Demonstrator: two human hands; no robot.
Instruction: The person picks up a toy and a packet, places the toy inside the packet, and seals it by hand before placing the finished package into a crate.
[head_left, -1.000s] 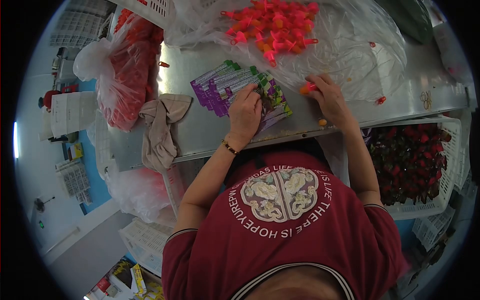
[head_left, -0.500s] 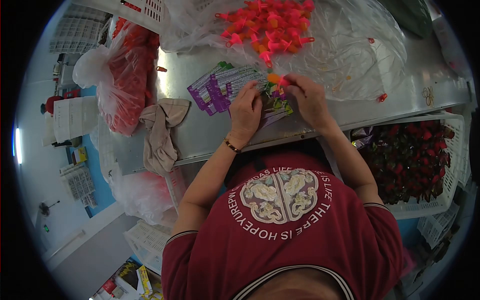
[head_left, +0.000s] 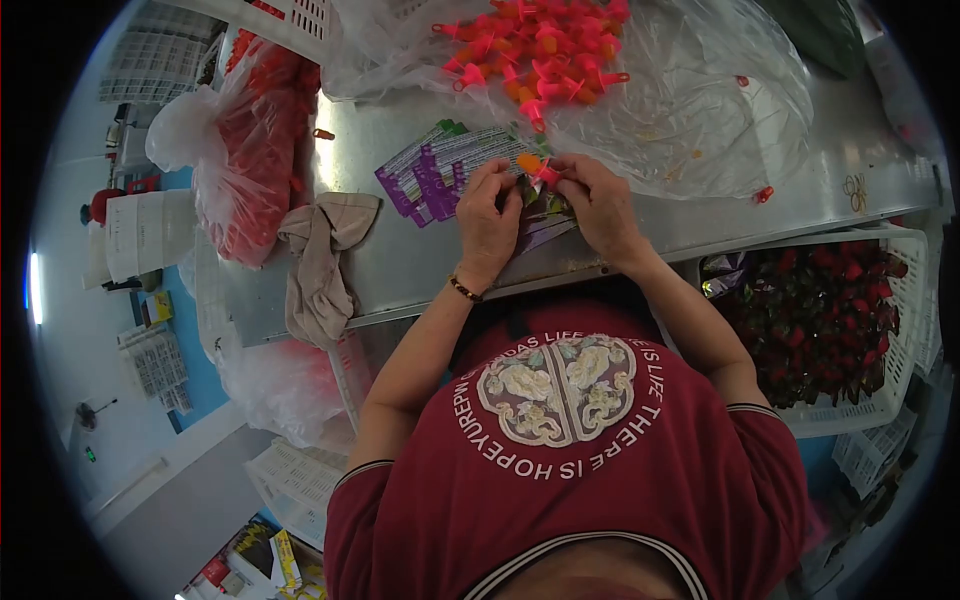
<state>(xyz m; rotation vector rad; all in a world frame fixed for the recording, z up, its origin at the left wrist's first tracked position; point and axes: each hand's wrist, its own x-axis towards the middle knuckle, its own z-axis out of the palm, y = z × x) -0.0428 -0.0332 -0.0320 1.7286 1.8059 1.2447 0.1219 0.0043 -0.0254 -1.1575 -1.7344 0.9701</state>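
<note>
My right hand (head_left: pixel 600 205) pinches a pink and orange plastic piece (head_left: pixel 540 169) over the front part of the metal table. Close beside it, my left hand (head_left: pixel 487 220) has its fingers bent together at the edge of a green and purple packet, and the packet's opening is partly hidden. Purple and green printed packets (head_left: pixel 428 185) lie fanned out just left of my left hand, with more under both hands. Beyond the hands, a heap of pink and orange pieces (head_left: pixel 545 50) rests on clear plastic sheeting (head_left: pixel 700 110).
A beige cloth (head_left: pixel 322 262) hangs over the metal table's (head_left: pixel 395 275) front left edge. Behind it stands a bag of red pieces (head_left: pixel 245 160). A white basket (head_left: pixel 905 330) of dark red packed items is at the right, below the tabletop. Rubber bands (head_left: pixel 855 190) lie at the right.
My right hand has moved slightly left and nearer my body with the pink and orange piece, closer to my left hand. That piece has shifted left and a little down.
</note>
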